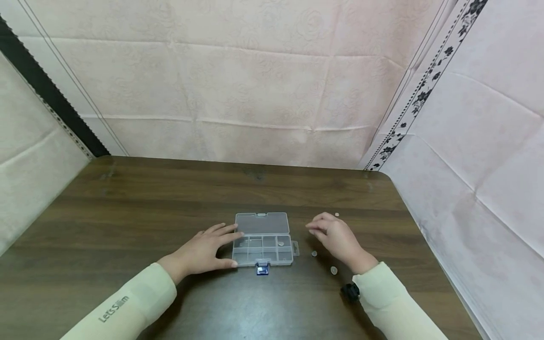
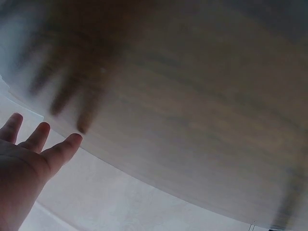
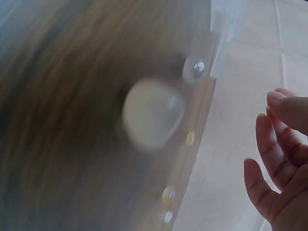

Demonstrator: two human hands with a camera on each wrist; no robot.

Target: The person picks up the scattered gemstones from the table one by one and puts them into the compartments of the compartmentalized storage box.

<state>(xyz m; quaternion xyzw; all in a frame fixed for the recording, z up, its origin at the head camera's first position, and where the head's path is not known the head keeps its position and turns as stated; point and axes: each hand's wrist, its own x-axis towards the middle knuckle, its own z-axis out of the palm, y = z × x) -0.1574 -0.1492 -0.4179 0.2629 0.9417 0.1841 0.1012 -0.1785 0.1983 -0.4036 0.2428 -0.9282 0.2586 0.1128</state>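
Observation:
A clear plastic compartment box (image 1: 262, 250) lies with its lid (image 1: 261, 224) raised back and a blue latch (image 1: 262, 269) at its front. My left hand (image 1: 204, 250) rests at the box's left side, fingers spread, index finger and thumb over its edge. Inside a right-hand compartment is a small whitish round piece (image 1: 281, 243). My right hand (image 1: 337, 236) hovers right of the box, thumb and index fingertips together; I cannot tell whether something small is between them. Around it on the table lie a larger round whitish piece (image 1: 333, 270) and smaller ones (image 1: 314, 253) (image 1: 337, 214).
The brown wooden table (image 1: 148, 208) has rounded far corners. Pale cloth (image 1: 255, 94) hangs behind it and along both sides. A clear hanging tab (image 1: 295, 248) sticks out from the box's right side. A black band (image 1: 350, 292) is on the right wrist.

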